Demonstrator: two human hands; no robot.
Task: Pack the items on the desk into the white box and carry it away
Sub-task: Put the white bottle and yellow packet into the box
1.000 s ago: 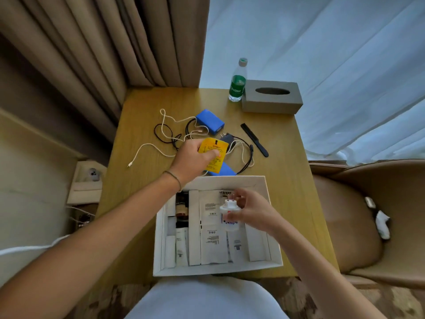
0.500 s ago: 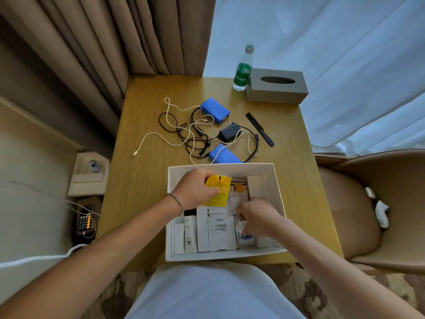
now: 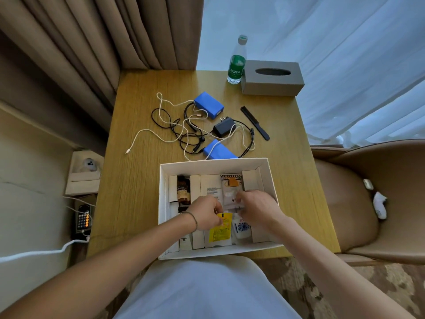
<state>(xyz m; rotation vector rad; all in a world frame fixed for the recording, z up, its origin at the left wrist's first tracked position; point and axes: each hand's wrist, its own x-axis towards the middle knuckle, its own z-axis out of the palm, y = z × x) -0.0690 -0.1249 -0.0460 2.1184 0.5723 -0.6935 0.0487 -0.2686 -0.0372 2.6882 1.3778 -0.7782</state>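
Both hands are down in the white box (image 3: 213,165) at the desk's near edge: left hand (image 3: 207,214) pinching the yellow sachet (image 3: 220,229), right hand (image 3: 257,207) fingers curled, can't tell on what. I'd slide it flat beside the little white bottle (image 3: 241,229); cables (image 3: 184,132) still out.

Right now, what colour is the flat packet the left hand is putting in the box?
Yellow flat packet, seen in the head view.

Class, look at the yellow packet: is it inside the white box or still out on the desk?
Inside. The yellow packet lies within the white box walls near the front, pinched by the left hand.
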